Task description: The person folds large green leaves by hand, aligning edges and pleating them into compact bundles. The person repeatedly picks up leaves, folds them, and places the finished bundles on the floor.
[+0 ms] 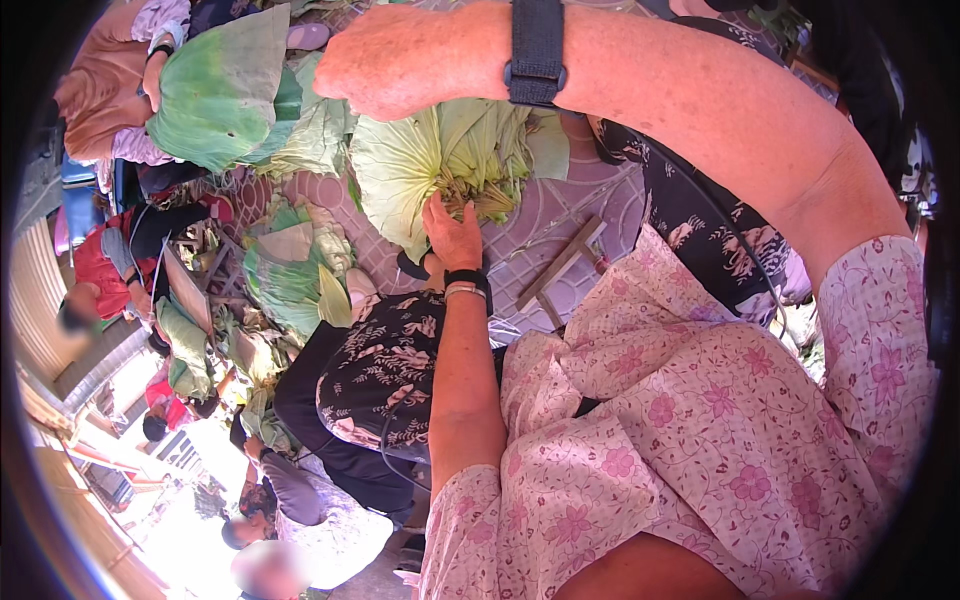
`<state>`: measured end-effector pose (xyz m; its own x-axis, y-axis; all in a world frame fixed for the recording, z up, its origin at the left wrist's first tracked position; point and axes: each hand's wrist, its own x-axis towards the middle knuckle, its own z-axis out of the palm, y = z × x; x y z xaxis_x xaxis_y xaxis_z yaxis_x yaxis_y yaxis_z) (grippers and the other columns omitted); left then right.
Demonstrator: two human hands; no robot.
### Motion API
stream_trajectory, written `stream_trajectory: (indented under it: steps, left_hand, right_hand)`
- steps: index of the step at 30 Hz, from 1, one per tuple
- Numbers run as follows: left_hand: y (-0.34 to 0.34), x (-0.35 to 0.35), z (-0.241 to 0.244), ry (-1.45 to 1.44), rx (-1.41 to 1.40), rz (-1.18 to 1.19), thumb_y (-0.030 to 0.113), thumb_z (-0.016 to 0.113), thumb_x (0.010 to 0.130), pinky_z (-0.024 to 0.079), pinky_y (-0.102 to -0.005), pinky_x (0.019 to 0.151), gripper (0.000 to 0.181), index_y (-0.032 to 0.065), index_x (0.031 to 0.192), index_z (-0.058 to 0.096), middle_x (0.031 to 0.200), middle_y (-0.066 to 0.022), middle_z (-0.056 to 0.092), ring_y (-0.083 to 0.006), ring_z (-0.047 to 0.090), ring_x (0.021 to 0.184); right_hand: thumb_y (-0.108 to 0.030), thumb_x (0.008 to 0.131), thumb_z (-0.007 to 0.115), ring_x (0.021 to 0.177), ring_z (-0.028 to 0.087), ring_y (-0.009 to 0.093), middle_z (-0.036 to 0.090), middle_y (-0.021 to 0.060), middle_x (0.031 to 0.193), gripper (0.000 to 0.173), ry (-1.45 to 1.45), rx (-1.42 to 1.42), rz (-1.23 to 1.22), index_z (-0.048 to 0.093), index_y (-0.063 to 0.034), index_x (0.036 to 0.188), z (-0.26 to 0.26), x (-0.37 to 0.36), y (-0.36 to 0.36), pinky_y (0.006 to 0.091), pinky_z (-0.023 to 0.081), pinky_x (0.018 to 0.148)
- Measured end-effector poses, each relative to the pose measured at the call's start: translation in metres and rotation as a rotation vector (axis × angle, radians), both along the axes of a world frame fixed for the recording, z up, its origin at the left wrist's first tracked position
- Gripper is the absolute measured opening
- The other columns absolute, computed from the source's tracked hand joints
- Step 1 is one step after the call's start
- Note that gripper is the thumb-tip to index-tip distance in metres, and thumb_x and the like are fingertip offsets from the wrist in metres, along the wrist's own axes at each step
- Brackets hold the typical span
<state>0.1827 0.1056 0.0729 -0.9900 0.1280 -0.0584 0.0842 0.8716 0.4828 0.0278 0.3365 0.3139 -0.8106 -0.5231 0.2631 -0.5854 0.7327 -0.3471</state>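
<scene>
A stack of large pale green lotus leaves (480, 139) lies on the patterned paving, with its stem ends gathered towards me. My left hand (452, 236) reaches to the base of the top leaf (394, 176), where the veins meet. Its fingertips touch there and the thumb stands apart; whether they grip the leaf is unclear. Above the far side of the stack, my right hand (371, 71) is curled, seen from its back and wrist side. Its fingers are hidden, so I cannot see if it holds a leaf edge. A black strap (536, 52) circles the right wrist.
A wooden frame (562, 262) rests on the paving (525, 300) before my knees. Another leaf pile (292, 262) lies to the left. At upper left a person's hand (152, 82) touches folded green leaves (221, 90). Several more people sit at left.
</scene>
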Motion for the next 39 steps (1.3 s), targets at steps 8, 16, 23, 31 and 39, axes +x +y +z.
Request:
stream_trajectory:
  steps: [8,16,23,31,39]
  left_hand:
    - [0.012,0.000,0.007,0.103,-0.066,0.064,0.022,0.078,0.080,0.044,-0.0486,0.099,0.059,0.0007,0.128,0.052,0.131,-0.0223,0.052,-0.0422,0.049,0.120]
    - [0.033,-0.030,0.016,0.276,-0.199,-0.182,0.025,0.082,0.074,0.045,-0.0478,0.089,0.059,0.0042,0.123,0.056,0.118,-0.0189,0.056,-0.0384,0.053,0.108]
    - [0.045,-0.056,0.002,0.187,-0.397,-0.137,0.026,0.086,0.069,0.047,-0.0457,0.082,0.050,0.0067,0.109,0.065,0.102,-0.0133,0.056,-0.0359,0.054,0.097]
    - [0.051,-0.050,0.001,0.170,-0.448,-0.144,0.030,0.082,0.071,0.045,-0.0467,0.087,0.049,0.0095,0.111,0.061,0.109,-0.0142,0.054,-0.0341,0.052,0.105]
    - [0.049,-0.041,0.005,0.121,-0.454,-0.416,0.030,0.085,0.066,0.039,-0.0490,0.097,0.076,0.0155,0.133,0.053,0.134,-0.0144,0.049,-0.0345,0.048,0.120]
  right_hand:
    - [-0.010,0.073,0.067,0.084,0.068,0.038,0.071,0.0134,0.085,0.014,-0.008,0.057,0.012,0.071,-0.0058,0.087,0.004,0.001,-0.001,0.0477,0.054,0.067]
    - [-0.009,0.073,0.066,0.082,0.069,0.036,0.071,0.0124,0.085,0.016,-0.046,0.031,-0.008,0.072,-0.0067,0.088,0.010,0.010,0.002,0.0464,0.054,0.065]
    - [-0.007,0.074,0.062,0.074,0.067,0.040,0.065,0.0181,0.072,0.009,0.008,-0.042,0.021,0.065,-0.0016,0.080,0.010,0.018,0.010,0.0480,0.053,0.062]
    - [-0.007,0.075,0.062,0.075,0.068,0.040,0.066,0.0179,0.074,0.009,-0.022,-0.028,-0.006,0.065,-0.0021,0.082,0.014,0.019,0.011,0.0486,0.053,0.063]
    - [-0.008,0.076,0.063,0.081,0.068,0.038,0.068,0.0162,0.079,0.013,-0.061,-0.018,-0.027,0.068,-0.0034,0.087,0.015,0.017,0.010,0.0483,0.055,0.066]
